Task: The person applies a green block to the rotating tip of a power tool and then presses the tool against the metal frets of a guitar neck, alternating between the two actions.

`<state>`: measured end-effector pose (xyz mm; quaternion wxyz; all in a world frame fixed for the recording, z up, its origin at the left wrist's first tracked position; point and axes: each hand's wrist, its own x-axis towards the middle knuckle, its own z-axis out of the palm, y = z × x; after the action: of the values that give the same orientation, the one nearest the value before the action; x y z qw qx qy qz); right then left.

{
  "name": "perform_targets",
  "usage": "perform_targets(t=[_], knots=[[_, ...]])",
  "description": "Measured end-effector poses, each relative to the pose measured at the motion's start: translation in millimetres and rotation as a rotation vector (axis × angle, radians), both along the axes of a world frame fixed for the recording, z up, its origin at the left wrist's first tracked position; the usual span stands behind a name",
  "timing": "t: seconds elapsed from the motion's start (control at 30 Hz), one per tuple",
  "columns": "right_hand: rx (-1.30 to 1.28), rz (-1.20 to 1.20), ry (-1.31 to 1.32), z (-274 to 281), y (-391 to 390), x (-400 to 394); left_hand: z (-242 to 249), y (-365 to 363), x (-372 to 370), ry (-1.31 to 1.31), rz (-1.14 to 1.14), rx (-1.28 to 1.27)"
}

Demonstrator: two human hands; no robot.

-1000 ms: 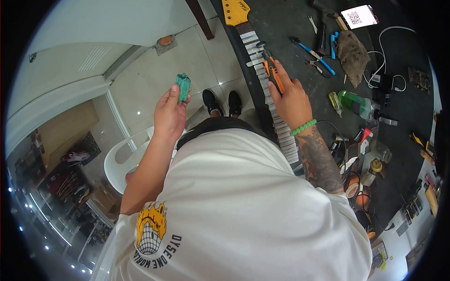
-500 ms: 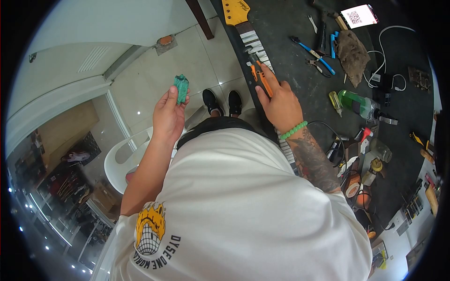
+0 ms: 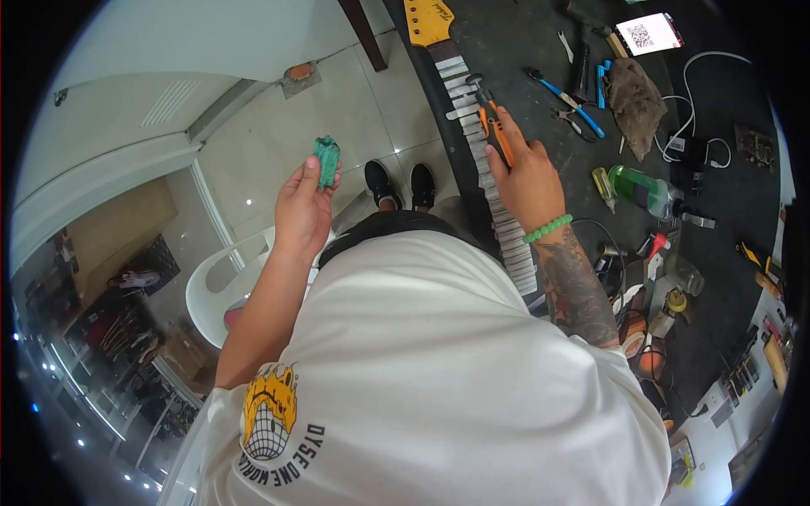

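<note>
My left hand [image 3: 304, 207] holds a small crumpled green piece [image 3: 326, 160] between thumb and fingers, above the tiled floor. On the right, my right hand [image 3: 531, 181] has its fingers on an orange-handled tool [image 3: 501, 135] with a dark metal head. That tool lies over a guitar neck [image 3: 499, 215], whose fretboard is covered with pale strips and whose yellow headstock [image 3: 427, 21] points away from me. A flat pale piece [image 3: 462, 112] juts over the neck's left edge beside the tool.
The dark table [image 3: 523, 42] bears blue-handled pliers [image 3: 567, 103], a brown cloth [image 3: 634, 99], a green bottle [image 3: 639, 185], a phone [image 3: 648, 34] and cables. A white chair [image 3: 207, 291] stands at the left. My feet are on the floor below.
My right hand has moved right with the orange-handled tool, from the neck's left edge to across its right side. My left hand has hardly moved.
</note>
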<state>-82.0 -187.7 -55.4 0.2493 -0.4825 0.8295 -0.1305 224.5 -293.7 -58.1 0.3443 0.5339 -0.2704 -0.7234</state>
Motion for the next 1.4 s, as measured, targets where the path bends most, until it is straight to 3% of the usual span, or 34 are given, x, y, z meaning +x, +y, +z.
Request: perform_targets(t=[0.43, 1.4], knots=[[-0.031, 0.060, -0.008, 2, 0, 28, 1, 1, 2, -0.005, 0.015, -0.003], [-0.011, 0.009, 0.060, 0, 2, -6, 0, 3, 5, -0.007, 0.045, 0.005]])
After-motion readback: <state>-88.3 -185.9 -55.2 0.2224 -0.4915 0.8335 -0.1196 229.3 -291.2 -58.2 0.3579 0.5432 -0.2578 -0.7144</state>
